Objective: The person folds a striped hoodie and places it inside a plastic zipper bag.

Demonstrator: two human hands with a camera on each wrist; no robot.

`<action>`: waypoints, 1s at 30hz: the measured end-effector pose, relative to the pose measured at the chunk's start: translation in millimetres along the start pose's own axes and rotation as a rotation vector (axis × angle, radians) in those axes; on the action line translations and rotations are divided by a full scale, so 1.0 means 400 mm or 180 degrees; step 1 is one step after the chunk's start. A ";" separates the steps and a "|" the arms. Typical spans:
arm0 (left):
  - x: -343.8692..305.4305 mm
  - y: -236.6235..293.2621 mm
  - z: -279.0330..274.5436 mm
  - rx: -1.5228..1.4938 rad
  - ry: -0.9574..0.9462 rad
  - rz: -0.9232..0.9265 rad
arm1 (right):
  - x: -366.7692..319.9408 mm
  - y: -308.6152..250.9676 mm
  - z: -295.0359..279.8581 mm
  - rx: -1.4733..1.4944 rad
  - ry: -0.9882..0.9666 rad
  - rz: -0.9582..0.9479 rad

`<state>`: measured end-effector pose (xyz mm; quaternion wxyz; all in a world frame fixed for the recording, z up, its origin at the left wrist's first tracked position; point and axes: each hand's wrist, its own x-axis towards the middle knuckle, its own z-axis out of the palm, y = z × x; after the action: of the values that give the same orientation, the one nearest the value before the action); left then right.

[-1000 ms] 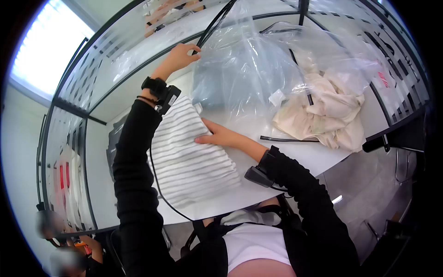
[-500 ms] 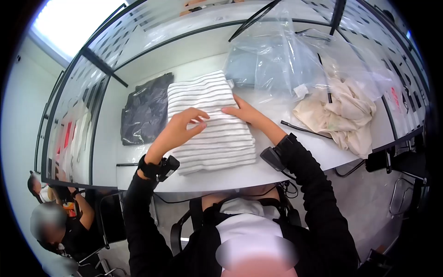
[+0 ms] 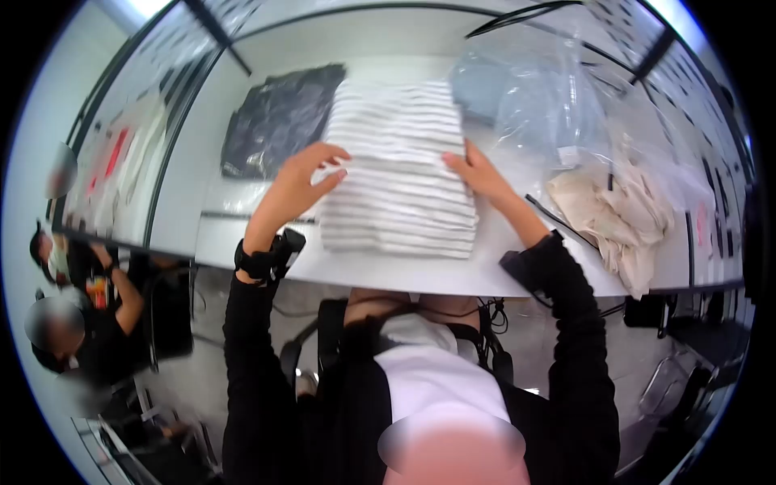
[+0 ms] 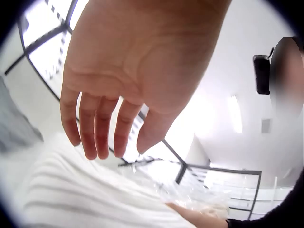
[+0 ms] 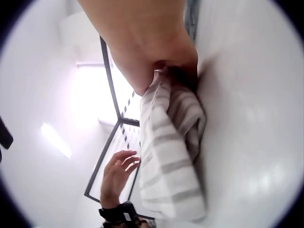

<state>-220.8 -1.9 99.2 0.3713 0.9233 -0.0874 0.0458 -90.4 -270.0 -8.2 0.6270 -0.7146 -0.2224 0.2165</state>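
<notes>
A folded white garment with grey stripes (image 3: 396, 178) lies on the white table (image 3: 234, 242) in front of me. My left hand (image 3: 311, 174) hovers over its left edge with fingers relaxed and apart, holding nothing. The left wrist view shows those fingers (image 4: 99, 128) hanging just above the striped cloth (image 4: 85, 194). My right hand (image 3: 477, 170) is at the garment's right edge. In the right wrist view this hand (image 5: 147, 52) pinches the edge of the striped cloth (image 5: 171, 161), which is lifted off the table there.
A dark garment in a plastic bag (image 3: 275, 121) lies left of the striped one. Crumpled clear plastic bags (image 3: 550, 105) and a cream cloth (image 3: 622, 218) lie to the right, with a black strip (image 3: 558, 218) between. Glass partitions ring the table. People sit at far left (image 3: 89, 323).
My left hand came back from the plastic bag at the far side to the striped garment's left edge. My right hand shifted to its right edge and took hold. The view tilted downward.
</notes>
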 end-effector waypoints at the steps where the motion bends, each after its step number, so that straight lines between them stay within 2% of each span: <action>1: -0.027 0.023 -0.020 0.0015 0.0268 -0.0033 | -0.004 -0.001 -0.017 -0.0160 -0.0114 -0.0060; 3: -0.122 0.010 -0.033 -0.0373 0.0684 -0.0528 | 0.014 -0.019 -0.033 -0.0229 -0.0253 -0.0118; 5: -0.201 -0.023 -0.050 -0.0359 0.0732 -0.0903 | -0.003 -0.028 -0.032 -0.0069 -0.0202 0.0051; 6: -0.231 -0.037 -0.048 -0.0331 0.0980 -0.1039 | -0.005 -0.027 -0.025 -0.0039 -0.0178 -0.0014; 9: -0.268 -0.045 -0.046 -0.0461 0.1227 -0.1254 | -0.002 -0.006 -0.016 0.0110 -0.0041 -0.0114; 11: -0.265 -0.028 -0.052 -0.0594 0.1338 -0.1291 | 0.016 0.020 -0.020 0.0268 0.0068 -0.0041; 12: -0.270 -0.028 -0.050 -0.0639 0.1361 -0.1344 | 0.012 -0.014 -0.017 0.0503 0.0064 0.0296; 14: -0.287 -0.032 -0.036 -0.0684 0.1411 -0.1410 | 0.000 -0.010 -0.016 0.0700 0.0011 0.0403; 20: -0.310 -0.077 -0.043 -0.0868 0.1415 -0.1653 | 0.001 0.013 -0.036 0.0586 -0.0127 0.0180; 23: -0.287 -0.078 -0.075 -0.0856 0.1451 -0.1662 | -0.023 0.010 -0.046 0.0870 -0.0145 0.0241; 26: -0.248 -0.070 -0.100 -0.0778 0.1394 -0.1671 | -0.029 -0.016 -0.048 0.0687 -0.0144 0.0449; 30: -0.183 -0.096 -0.107 -0.1024 0.1289 -0.1277 | -0.044 -0.031 -0.045 0.0659 -0.0189 0.0345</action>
<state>-285.9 64.2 93.3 0.5239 0.8237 0.1658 0.1400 -94.5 -293.5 6.9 0.6779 -0.6503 -0.1784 0.2930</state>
